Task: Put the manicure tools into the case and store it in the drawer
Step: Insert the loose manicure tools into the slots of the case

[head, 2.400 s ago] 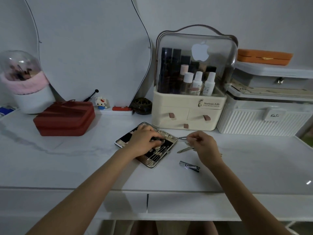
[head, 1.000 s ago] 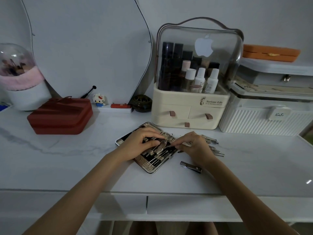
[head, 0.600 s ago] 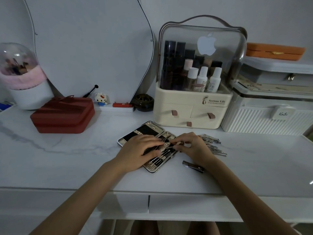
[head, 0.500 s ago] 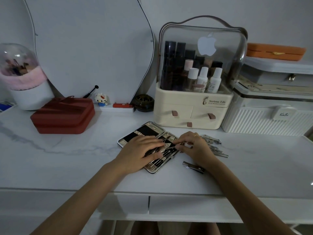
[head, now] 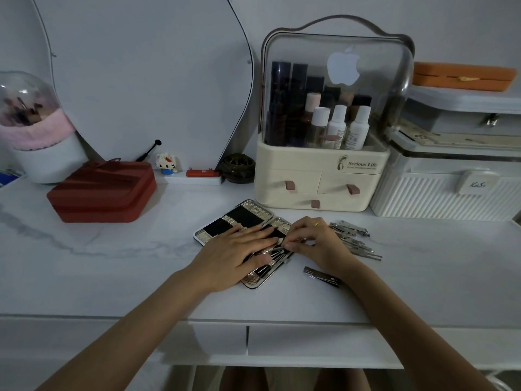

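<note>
The manicure case (head: 239, 218) lies open on the white tabletop (head: 112, 266), straight ahead of me and just in front of the cream organiser (head: 318, 179). Its far half shows black lining with gold trim; its near half holds a row of slim metal tools under straps. Since a couple of seconds ago my right hand (head: 315, 244) has come in from beside the case to its right edge, and the slim tool it held out in the air is now down at the row. My left hand (head: 234, 255) has shifted from gripping the far part to lying flat across the near half, fingers stretched out and together, pressing down. My right fingertips (head: 287, 244) are pinched together at the tool ends; whether they clamp one tool I cannot tell.

A nail clipper (head: 321, 276) lies on the table just beside my right wrist, where it lay before. A loose heap of metal tools (head: 352, 238) sits behind my right hand, apart from the case.

The organiser's clear dome encloses dark tubes and white-capped bottles; its three small drawers are shut. A ribbed white box (head: 445, 198) stands to its right, a red case (head: 104, 190) well to the left, closed. The table's front drawers (head: 310, 345) are closed.
</note>
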